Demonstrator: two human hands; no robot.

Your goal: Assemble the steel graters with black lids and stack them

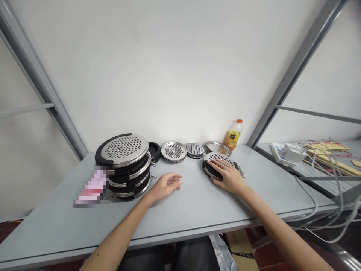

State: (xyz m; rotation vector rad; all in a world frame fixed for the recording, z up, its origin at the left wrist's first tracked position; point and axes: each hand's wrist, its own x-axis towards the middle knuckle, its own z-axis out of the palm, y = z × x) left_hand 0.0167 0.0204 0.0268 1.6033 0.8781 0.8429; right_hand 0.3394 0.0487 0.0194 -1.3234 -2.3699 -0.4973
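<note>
At the right of the table, my right hand [227,175] lies over a round grater [216,156] with a perforated silver top and black rim. Its fingers reach across the top, and the thumb is at the near edge. My left hand [167,185] is just above or on the tabletop near the middle, fingers loosely curled and apart, with nothing visible in it. To its left rises a tall stack of similar black-rimmed round graters [124,150], with small metal clasps or rings sticking out at the sides.
Along the wall stand a black ring-shaped part [153,150], perforated discs [173,151], more grater plates [194,149], and plain metal rings [218,148]. An orange-capped juice bottle [234,135] is behind them. A power strip [286,154] and white cables lie at the right.
</note>
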